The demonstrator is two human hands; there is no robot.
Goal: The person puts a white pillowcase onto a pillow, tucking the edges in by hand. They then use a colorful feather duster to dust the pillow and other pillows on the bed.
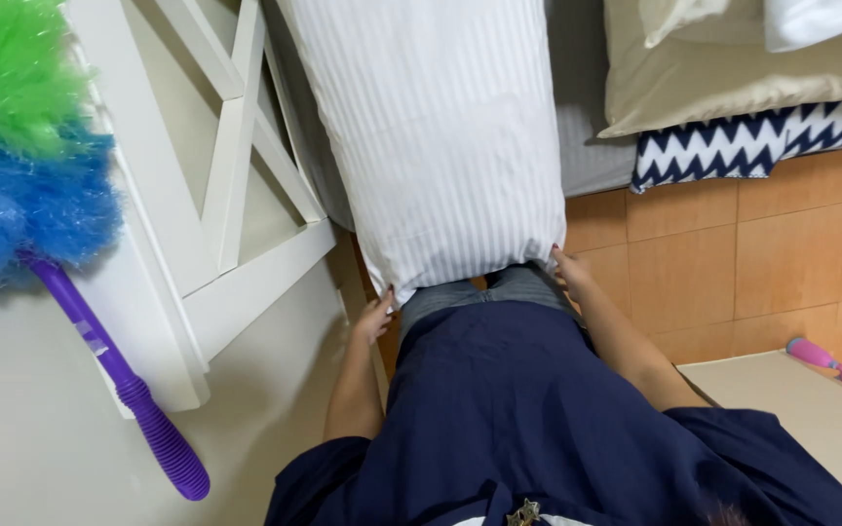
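You are standing in a home bedroom: a bed [587,146] is lying at the far side with cream pillows [733,68] and a zigzag blanket [752,141], orange floor tiles [733,253] are showing on the right, and a feather duster [41,195] is hanging on the left.

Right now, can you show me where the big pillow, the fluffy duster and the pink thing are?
Striped white pillow [440,136], head view, middle of its case.
Feather duster [17,146], head view, where green fluff meets blue.
Pink thing [816,355], head view, its pink body.
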